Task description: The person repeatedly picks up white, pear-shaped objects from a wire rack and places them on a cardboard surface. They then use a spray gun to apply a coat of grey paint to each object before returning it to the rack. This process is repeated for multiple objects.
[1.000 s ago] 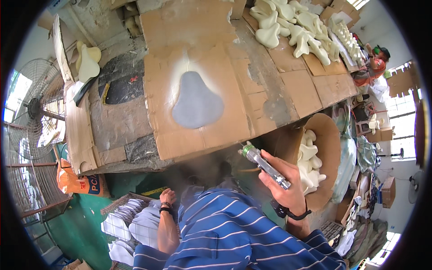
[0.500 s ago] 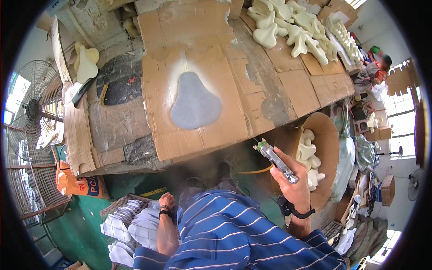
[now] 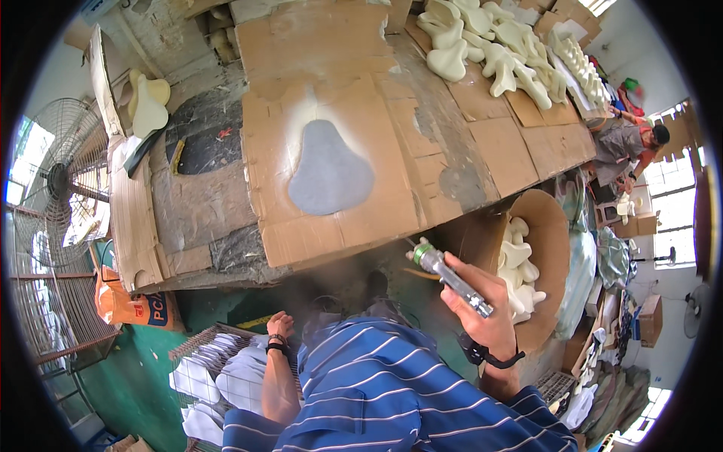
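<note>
My right hand (image 3: 482,313) grips a metal spray gun (image 3: 446,276), its nozzle aimed up and left at the front edge of the cardboard-covered bench (image 3: 339,226). On the cardboard lies a grey pear-shaped patch (image 3: 327,169) ringed by pale overspray. My left hand (image 3: 280,328) hangs low, fingers curled, over a wire crate (image 3: 197,348) of white pear-shaped pieces (image 3: 215,377). Whether it touches one I cannot tell.
A large cardboard drum (image 3: 553,256) with cream foam shapes stands at my right. More cream shapes (image 3: 497,45) are piled on the bench's far right. A floor fan (image 3: 53,188) stands left, an orange sack (image 3: 124,305) below it. A person (image 3: 629,147) works at the far right.
My right hand has lowered and drawn the spray gun back toward me, away from the bench. My left hand has stayed low over the crate.
</note>
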The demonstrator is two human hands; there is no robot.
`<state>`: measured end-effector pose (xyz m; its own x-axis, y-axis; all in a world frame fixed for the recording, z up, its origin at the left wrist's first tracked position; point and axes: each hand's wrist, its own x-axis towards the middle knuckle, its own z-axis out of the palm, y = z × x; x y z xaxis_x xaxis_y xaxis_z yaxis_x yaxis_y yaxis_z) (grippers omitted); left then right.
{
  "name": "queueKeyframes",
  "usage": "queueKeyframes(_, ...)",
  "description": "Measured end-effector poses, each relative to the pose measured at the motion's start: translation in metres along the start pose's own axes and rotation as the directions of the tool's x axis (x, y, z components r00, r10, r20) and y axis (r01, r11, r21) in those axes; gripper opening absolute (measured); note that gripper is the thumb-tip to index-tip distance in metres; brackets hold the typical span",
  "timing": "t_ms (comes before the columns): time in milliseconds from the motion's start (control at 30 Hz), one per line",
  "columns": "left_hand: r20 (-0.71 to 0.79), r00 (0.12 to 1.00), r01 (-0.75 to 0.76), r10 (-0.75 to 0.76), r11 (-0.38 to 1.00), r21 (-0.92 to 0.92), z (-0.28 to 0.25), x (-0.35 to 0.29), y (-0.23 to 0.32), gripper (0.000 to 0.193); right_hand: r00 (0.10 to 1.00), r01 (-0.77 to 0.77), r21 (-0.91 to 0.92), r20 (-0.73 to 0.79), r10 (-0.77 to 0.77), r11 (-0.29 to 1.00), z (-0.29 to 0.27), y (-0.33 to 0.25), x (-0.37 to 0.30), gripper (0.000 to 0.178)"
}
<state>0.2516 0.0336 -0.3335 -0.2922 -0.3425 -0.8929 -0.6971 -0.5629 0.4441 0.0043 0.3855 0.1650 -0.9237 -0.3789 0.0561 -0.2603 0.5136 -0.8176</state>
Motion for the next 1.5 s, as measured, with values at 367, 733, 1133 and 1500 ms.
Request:
queueKeyframes(367, 0.027, 0.998, 0.059, -0.059, 0.998, 0.012, -0.007, 0.007, -0.026, 0.041, 0.992, -0.113, -0.058, 0.054, 0.116, 0.992, -0.015, 0.001, -0.008, 0.046)
queueKeyframes(733, 0.015, 1.000, 0.016, -0.017, 0.998, 0.055, 0.006, 0.002, 0.001, 0.041, 0.986, -0.113, -0.077, 0.112, 0.121, 0.991, -0.024, -0.001, -0.015, 0.051)
queueKeyframes(1133, 0.028, 1.000, -0.004, 0.002, 0.997, 0.076, -0.003, 0.002, 0.006, 0.042, 0.961, -0.233, 0.058, -0.136, 0.239, 0.971, -0.032, 0.013, -0.045, 0.047)
queueKeyframes(1500, 0.099, 0.981, -0.185, 0.166, 0.957, 0.224, -0.008, -0.007, 0.047, 0.037, 0.968, -0.229, 0.067, -0.088, 0.234, 0.971, 0.019, -0.012, -0.056, 0.047)
